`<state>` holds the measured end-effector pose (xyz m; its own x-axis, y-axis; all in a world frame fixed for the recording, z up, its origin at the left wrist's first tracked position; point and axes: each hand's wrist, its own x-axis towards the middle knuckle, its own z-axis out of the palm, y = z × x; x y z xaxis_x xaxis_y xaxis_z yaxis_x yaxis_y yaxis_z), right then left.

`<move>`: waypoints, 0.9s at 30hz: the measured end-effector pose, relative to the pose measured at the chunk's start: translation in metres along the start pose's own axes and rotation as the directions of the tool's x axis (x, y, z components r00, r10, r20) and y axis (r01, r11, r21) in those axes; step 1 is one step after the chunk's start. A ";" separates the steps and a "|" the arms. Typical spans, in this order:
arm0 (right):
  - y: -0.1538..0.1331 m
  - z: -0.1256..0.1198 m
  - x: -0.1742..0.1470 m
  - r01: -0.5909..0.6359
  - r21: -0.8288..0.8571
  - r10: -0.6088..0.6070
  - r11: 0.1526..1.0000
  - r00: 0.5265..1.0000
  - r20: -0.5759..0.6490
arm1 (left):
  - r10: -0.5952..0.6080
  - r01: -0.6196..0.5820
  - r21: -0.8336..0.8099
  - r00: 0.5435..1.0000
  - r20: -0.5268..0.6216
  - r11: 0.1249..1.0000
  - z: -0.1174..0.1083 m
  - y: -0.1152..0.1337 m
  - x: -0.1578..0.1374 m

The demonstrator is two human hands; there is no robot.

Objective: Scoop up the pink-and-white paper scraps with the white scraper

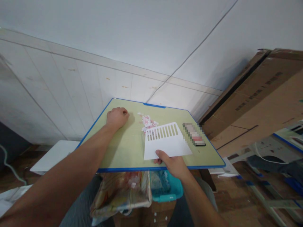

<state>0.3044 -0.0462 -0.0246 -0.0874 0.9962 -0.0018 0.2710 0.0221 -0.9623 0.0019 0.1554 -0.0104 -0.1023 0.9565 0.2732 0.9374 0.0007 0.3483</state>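
My right hand (170,162) grips the lower edge of a folded white card (163,146), thumb on top and fingers underneath. A row of long rounded slots is cut through the card's far part, and it hangs tilted over the near side of the table. Closed into a fist, my left hand (117,117) rests at the table's far left; whatever is inside it, if anything, is hidden. A pink and white flower print (147,121) shows on the tabletop, partly covered by the card.
The small yellow-green table (125,151) has a blue rim and stands by a white wall. A phone-like object (194,134), blurred out, lies on its right. Below are a teal basket (175,186) and a patterned bag (123,195). Large cardboard boxes (258,97) lean at right.
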 end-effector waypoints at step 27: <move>0.002 -0.003 -0.012 0.035 0.050 -0.040 0.998 0.993 0.108 | 0.130 -0.131 -0.041 0.991 -0.038 0.990 0.002 0.012 -0.010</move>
<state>0.3087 -0.0577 -0.0260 -0.2015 0.9795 0.0076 0.2194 0.0527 -0.9742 0.0149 0.1466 -0.0104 0.0078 0.9367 0.3501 0.9284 -0.1369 0.3456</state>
